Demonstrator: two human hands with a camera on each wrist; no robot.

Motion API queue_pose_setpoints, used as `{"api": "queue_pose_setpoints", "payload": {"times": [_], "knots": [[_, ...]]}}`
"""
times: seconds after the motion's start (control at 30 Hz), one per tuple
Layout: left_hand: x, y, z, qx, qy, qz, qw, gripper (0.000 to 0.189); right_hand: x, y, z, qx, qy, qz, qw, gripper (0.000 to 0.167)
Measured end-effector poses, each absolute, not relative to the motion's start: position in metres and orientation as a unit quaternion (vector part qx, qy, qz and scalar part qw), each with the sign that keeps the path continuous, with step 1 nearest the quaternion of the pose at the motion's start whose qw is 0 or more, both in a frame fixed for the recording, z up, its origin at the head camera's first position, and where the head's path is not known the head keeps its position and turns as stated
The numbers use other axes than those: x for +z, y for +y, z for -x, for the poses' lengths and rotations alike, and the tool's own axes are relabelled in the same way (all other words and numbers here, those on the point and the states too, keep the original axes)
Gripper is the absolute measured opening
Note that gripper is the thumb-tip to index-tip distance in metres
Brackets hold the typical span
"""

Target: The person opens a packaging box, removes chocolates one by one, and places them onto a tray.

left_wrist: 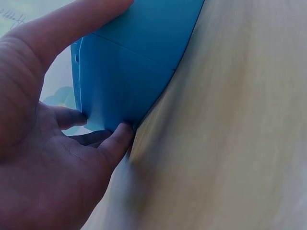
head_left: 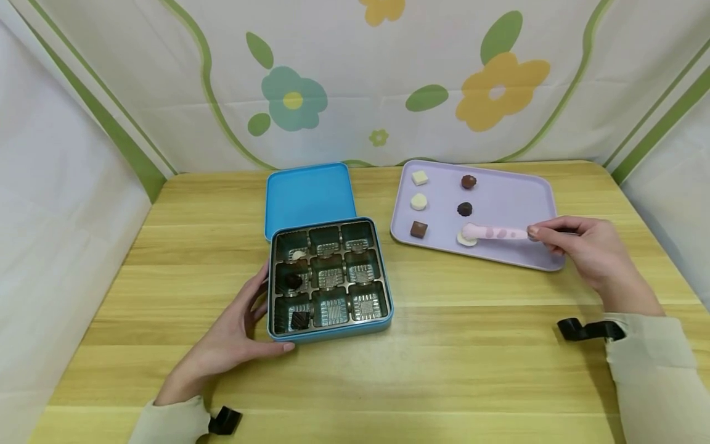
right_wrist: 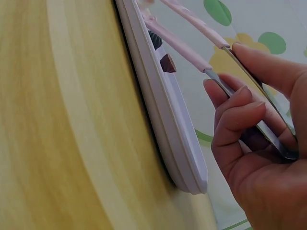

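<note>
My right hand (head_left: 596, 256) grips a pair of tongs (right_wrist: 192, 52) with metal handles and pink tips. Over the lilac tray (head_left: 516, 213), the tong tips are at a white chocolate (head_left: 467, 241) near the front rim, partly covering it; whether they pinch it I cannot tell. At the blue tin (head_left: 344, 333), my left hand (head_left: 230, 336) holds the front left corner, thumb along the front and fingers on the left side. Inside, a divided insert has a white chocolate (head_left: 298, 254), a dark chocolate (head_left: 293, 281) and a dark square chocolate (head_left: 300, 320) in its left column.
Behind the tin lies its blue lid (head_left: 310, 194), partly overlapped by it. Several other chocolates sit on the tray, among them a white square (head_left: 420, 177), a white round (head_left: 418, 201), a brown square (head_left: 418, 229) and a brown round (head_left: 468, 182). A flowered curtain (head_left: 355, 92) hangs behind the table.
</note>
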State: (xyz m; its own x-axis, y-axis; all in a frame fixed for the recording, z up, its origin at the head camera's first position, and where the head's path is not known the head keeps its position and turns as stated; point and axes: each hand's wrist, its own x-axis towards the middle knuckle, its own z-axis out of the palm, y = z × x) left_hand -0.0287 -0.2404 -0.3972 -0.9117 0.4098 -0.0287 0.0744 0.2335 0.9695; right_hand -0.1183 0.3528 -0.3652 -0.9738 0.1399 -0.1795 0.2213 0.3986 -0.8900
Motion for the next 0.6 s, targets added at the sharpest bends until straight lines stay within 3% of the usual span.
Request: {"api": "queue_pose_setpoints", "payload": {"times": [0.6], "knots": [[-0.3963, -0.2403, 0.0295, 0.592, 0.778, -0.161, 0.137, 0.139, -0.3649, 0.3531, 0.1203, -0.560, 0.818, -0.126, 0.024, 0.006]]}}
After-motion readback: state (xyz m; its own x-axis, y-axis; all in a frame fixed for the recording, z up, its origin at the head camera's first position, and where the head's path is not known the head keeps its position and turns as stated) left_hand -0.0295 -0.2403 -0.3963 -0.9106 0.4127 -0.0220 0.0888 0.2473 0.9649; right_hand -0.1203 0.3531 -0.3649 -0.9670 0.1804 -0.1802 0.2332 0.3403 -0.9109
